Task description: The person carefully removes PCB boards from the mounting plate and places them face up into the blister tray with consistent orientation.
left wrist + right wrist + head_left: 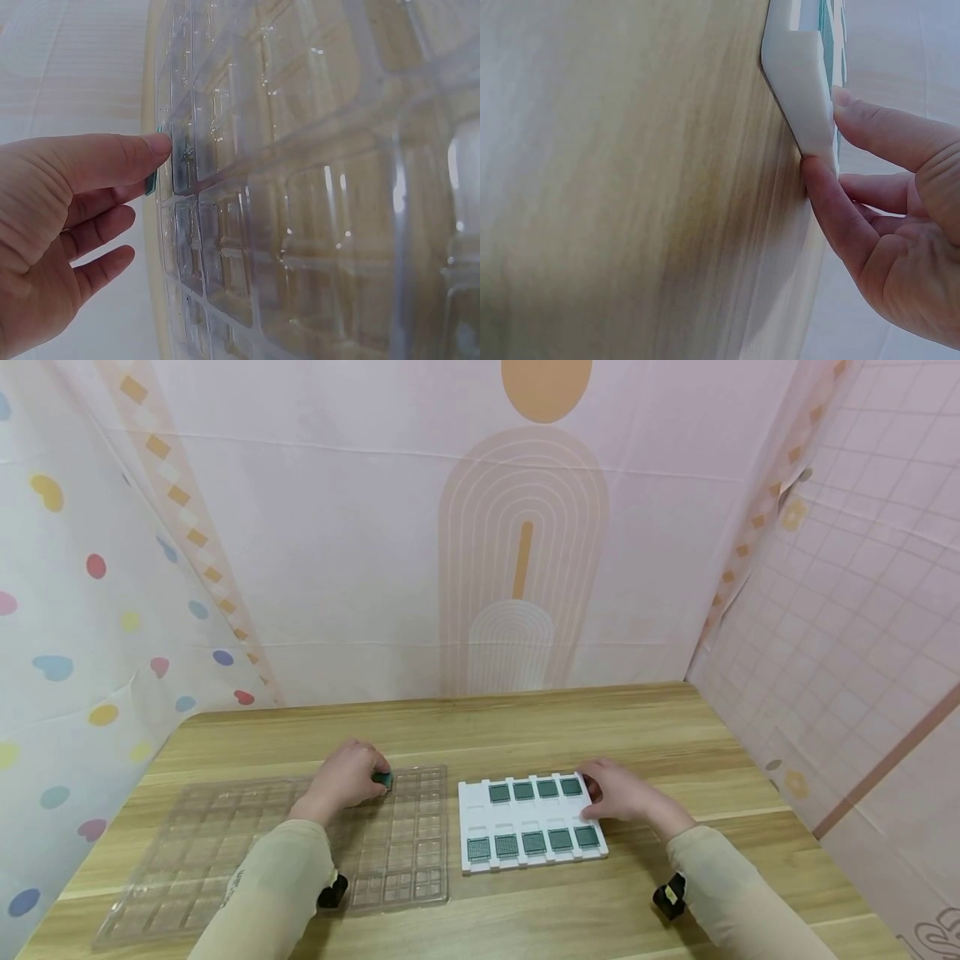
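Observation:
My left hand (pixel 345 781) pinches a small green chip (pixel 384 779) between thumb and fingers, over the far side of a clear plastic compartment tray (pixel 416 827). In the left wrist view the chip (pixel 151 182) is seen edge-on, right at the tray's far cells. To the right lies a white chip tray (pixel 525 812) with several green square chips (pixel 533 842) in a far and a near row. Bare white shows at the far row's left end. My right hand (pixel 618 792) grips this tray's right edge, thumb on top and a fingertip at the lower edge.
Both trays lie on a wood-grain table (pixel 570 910), side by side with a narrow gap. The clear tray reaches far to the left, partly behind my left forearm. Patterned cloth (pixel 360 568) hangs behind the table and at both sides.

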Demonstrator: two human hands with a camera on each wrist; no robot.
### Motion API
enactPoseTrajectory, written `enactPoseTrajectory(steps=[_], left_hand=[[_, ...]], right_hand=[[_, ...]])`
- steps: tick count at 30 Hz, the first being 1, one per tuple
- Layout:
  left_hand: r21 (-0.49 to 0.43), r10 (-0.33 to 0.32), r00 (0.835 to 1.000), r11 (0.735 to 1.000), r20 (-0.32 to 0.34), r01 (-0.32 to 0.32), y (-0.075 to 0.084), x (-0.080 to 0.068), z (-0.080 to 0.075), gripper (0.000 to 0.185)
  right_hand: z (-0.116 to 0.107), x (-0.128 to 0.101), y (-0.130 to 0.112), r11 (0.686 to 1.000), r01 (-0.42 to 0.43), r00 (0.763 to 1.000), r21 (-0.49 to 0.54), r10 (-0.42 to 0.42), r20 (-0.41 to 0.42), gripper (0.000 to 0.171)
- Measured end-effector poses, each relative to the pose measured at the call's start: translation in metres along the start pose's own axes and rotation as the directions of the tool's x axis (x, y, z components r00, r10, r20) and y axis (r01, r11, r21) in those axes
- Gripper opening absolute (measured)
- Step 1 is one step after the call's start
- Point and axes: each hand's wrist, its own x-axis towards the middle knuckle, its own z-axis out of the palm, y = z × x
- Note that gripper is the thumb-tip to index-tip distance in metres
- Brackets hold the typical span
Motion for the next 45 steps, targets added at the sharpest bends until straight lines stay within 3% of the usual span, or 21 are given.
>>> enactPoseTrajectory(steps=[25, 38, 45], left_hand=[[-0.032, -0.016, 1.000, 0.999, 0.018, 0.017, -0.0025, 0.0004, 0.0009, 0.017], [-0.036, -0.016, 1.000, 0.999, -0.023, 0.015, -0.0043, -0.0022, 0.0021, 0.024], [-0.019, -0.002, 0.999, 1.000, -0.050, 0.001, 0.0032, -0.0084, -0.0004, 0.030]], right_hand=[[-0.0006, 0.0002, -0.0011, 1.000, -0.002, 1.000, -0.002, 0.002, -0.003, 0.066], [-0.0010, -0.0011, -0.0009, 1.000, 0.009, 1.000, 0.001, -0.009, -0.003, 0.067], [0.0003, -0.0010, -0.0003, 1.000, 0.006, 1.000, 0.013, -0.006, -0.007, 0.067]])
